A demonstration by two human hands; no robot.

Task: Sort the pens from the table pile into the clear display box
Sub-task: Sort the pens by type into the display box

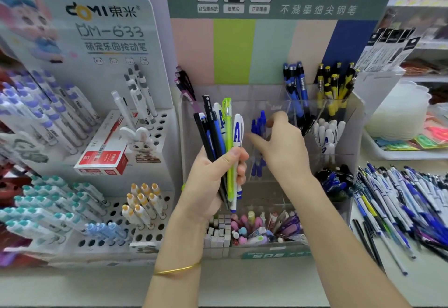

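Observation:
My left hand [214, 181] grips a bunch of pens [224, 138] upright in front of the clear display box [356, 113]: black, blue, white-and-blue and one lime green. My right hand [281, 147] reaches into the box's middle compartment, fingers spread next to several blue pens [259, 126] standing there; it looks empty. Other compartments hold blue-black pens [294, 82], yellow-black pens [335, 87] and white pens [327, 133]. The table pile of pens [407, 203] lies at the right.
A white perforated pen stand [155, 123] with many pens, a red box [104, 155] and a rabbit figure fills the left. The low front tray of the box holds erasers and small items [257, 230]. A white tray [388, 155] with coloured items sits at the far right.

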